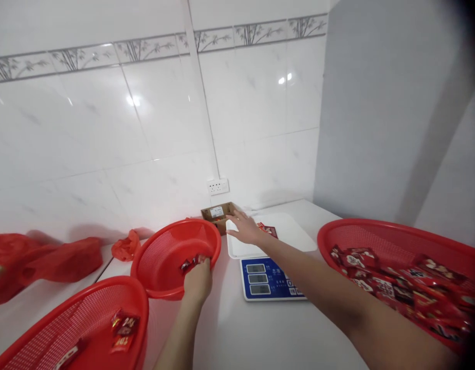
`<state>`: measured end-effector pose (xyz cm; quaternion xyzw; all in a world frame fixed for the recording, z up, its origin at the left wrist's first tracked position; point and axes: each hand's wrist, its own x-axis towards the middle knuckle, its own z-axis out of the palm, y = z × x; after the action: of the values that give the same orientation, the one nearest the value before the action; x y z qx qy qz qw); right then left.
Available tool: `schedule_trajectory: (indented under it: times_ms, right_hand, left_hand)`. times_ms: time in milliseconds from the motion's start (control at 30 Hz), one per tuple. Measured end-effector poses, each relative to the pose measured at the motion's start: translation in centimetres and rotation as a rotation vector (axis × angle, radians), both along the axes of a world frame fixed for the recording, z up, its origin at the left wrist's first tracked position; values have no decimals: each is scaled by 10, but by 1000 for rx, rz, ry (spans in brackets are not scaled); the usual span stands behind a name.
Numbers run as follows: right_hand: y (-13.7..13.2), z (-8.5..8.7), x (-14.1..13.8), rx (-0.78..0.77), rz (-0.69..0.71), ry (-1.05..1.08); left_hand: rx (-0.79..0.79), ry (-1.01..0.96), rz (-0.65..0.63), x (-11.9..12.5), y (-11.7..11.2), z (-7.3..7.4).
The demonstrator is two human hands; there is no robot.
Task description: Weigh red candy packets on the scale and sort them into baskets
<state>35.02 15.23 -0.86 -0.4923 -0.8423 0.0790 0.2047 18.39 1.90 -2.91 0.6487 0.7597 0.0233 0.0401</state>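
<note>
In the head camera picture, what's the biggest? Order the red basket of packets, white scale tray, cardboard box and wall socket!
Largest to smallest: red basket of packets, white scale tray, then cardboard box and wall socket, which look too alike to rank. The basket is nearest the camera, so its lead is unsure.

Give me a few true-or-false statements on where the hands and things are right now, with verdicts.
1. The left hand holds a red packet inside the round red mesh colander. True.
2. The right hand is inside a basket. False: it is spread over the white scale tray.
3. The scale's blue panel has three display windows. True.
4. The large red basket at right is empty. False: it is heaped with red packets.
</note>
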Motion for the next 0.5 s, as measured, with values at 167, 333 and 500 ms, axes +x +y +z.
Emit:
schedule_trajectory:
  times_ms: [167, 333, 500]
  right_hand:
    - [24, -33, 47, -131, -190, -138]
    - [27, -48, 63, -97, -181, -180]
    - [26, -47, 65, 9, -174, -142]
  left_hand:
    - [18, 0, -19, -3, 2, -5]
    - [18, 7, -26, -4, 3, -8]
    - [20, 14, -29, -3, 1, -7]
